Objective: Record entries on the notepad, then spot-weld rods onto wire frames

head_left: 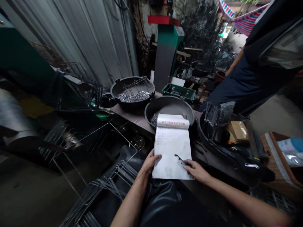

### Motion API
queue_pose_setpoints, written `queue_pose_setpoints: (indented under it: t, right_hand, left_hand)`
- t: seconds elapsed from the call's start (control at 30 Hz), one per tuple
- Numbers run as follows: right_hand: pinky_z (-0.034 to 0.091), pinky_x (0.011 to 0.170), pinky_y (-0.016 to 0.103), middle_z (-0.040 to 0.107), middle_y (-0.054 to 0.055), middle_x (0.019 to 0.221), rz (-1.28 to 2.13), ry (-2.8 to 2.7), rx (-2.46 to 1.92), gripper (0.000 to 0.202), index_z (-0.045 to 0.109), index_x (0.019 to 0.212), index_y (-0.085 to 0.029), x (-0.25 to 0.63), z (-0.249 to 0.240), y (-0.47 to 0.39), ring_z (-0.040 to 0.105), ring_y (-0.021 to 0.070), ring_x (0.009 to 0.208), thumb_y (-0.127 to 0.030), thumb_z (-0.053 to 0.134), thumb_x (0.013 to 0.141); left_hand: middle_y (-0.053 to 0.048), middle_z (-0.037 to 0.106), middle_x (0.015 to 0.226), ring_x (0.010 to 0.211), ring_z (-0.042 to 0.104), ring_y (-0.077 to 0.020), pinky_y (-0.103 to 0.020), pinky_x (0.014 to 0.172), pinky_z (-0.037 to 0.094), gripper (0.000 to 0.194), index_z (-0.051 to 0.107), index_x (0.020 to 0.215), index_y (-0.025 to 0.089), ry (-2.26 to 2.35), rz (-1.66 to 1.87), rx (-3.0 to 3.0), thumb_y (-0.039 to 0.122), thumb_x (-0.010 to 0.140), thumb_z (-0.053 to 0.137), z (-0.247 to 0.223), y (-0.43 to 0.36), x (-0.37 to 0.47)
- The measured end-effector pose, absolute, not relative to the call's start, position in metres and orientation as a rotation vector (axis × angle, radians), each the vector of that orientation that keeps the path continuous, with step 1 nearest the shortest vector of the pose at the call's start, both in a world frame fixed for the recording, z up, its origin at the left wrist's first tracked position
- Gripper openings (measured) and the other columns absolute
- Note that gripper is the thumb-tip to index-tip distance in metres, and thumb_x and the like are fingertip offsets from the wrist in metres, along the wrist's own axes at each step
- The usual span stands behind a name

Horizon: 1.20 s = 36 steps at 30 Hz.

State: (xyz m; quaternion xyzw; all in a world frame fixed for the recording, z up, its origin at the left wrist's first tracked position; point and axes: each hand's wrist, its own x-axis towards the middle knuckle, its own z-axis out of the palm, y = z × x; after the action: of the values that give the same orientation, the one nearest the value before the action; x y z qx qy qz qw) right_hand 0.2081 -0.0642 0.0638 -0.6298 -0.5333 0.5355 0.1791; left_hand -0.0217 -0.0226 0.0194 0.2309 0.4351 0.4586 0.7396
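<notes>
Notepad and pen in hands, writing illegible

The left hand grips; the right hand pinches.

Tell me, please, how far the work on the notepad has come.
Done, it seems: the cover sheet is rolled back and a few faint lines stand high on the notepad. In hand: the left hand holds its edge, and the right hand holds a dark pen-like tool over the page. Remaining: the lower page has only smudges; whether more writing is needed, I cannot tell.
</notes>
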Motion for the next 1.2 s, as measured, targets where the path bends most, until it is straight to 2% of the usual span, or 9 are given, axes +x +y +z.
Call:
queue_pose_setpoints:
  t: [0.1, 0.3, 0.53, 0.73, 1.0, 1.2]
  right_hand:
    - [0.032, 0.043, 0.019, 0.045, -0.006, 0.052, 1.669, -1.242, -1.797, 0.031, 0.053, 0.097, -0.014, 0.201, 0.065, -0.062, 0.041, 0.0067, 0.042, -0.03, 0.052, 0.07]
    - [0.034, 0.047, 0.016, 0.053, -0.001, 0.062, 1.709, -1.078, -1.683, 0.016, 0.058, 0.083, -0.01, 0.191, 0.073, -0.051, 0.047, 0.0051, 0.052, -0.02, 0.052, 0.071]
    - [0.024, 0.034, 0.014, 0.056, 0.003, 0.065, 1.857, -0.866, -1.637, 0.011, 0.056, 0.081, -0.01, 0.179, 0.079, -0.039, 0.05, 0.0068, 0.051, -0.018, 0.05, 0.076]
    - [0.019, 0.031, 0.013, 0.055, 0.002, 0.063, 1.908, -0.703, -1.563, 0.007, 0.052, 0.078, -0.012, 0.16, 0.085, -0.029, 0.051, 0.0073, 0.048, -0.019, 0.052, 0.076]
    - [0.027, 0.035, 0.017, 0.053, 0.002, 0.062, 2.023, -0.562, -1.412, 0.014, 0.055, 0.086, -0.012, 0.134, 0.088, -0.024, 0.053, 0.0103, 0.052, -0.017, 0.045, 0.078]
    - [0.024, 0.035, 0.016, 0.052, 0.001, 0.059, 2.005, -0.569, -1.371, 0.012, 0.056, 0.082, -0.011, 0.126, 0.084, -0.021, 0.051, 0.0092, 0.051, -0.017, 0.046, 0.077]
  left_hand:
    - [-0.009, 0.064, 0.102, 0.076, 0.061, -0.0206, -0.029, 0.067, 0.046, 0.07, 0.047, 0.12, 0.016, 0.949, 1.007, 0.512, 0.016, 0.053, 0.067, 0.02, -0.023, -0.022]
    - [-0.009, 0.065, 0.096, 0.072, 0.061, -0.0196, -0.029, 0.067, 0.046, 0.069, 0.047, 0.12, 0.016, 0.951, 0.996, 0.51, 0.016, 0.054, 0.067, 0.021, -0.023, -0.022]
    - [-0.009, 0.063, 0.102, 0.074, 0.061, -0.0199, -0.03, 0.068, 0.046, 0.069, 0.046, 0.121, 0.017, 0.923, 1.015, 0.525, 0.017, 0.055, 0.068, 0.014, -0.022, -0.022]
    - [-0.01, 0.063, 0.103, 0.078, 0.061, -0.0217, -0.03, 0.068, 0.046, 0.07, 0.046, 0.12, 0.016, 0.933, 1.01, 0.526, 0.017, 0.054, 0.068, 0.017, -0.022, -0.022]
    - [-0.01, 0.066, 0.093, 0.072, 0.061, -0.0212, -0.03, 0.066, 0.046, 0.064, 0.048, 0.115, 0.014, 0.919, 1.009, 0.56, 0.018, 0.055, 0.068, 0.019, -0.022, -0.023]
    - [-0.008, 0.066, 0.09, 0.065, 0.06, -0.0183, -0.03, 0.066, 0.046, 0.063, 0.047, 0.116, 0.014, 0.885, 1.008, 0.535, 0.016, 0.056, 0.066, 0.02, -0.023, -0.022]
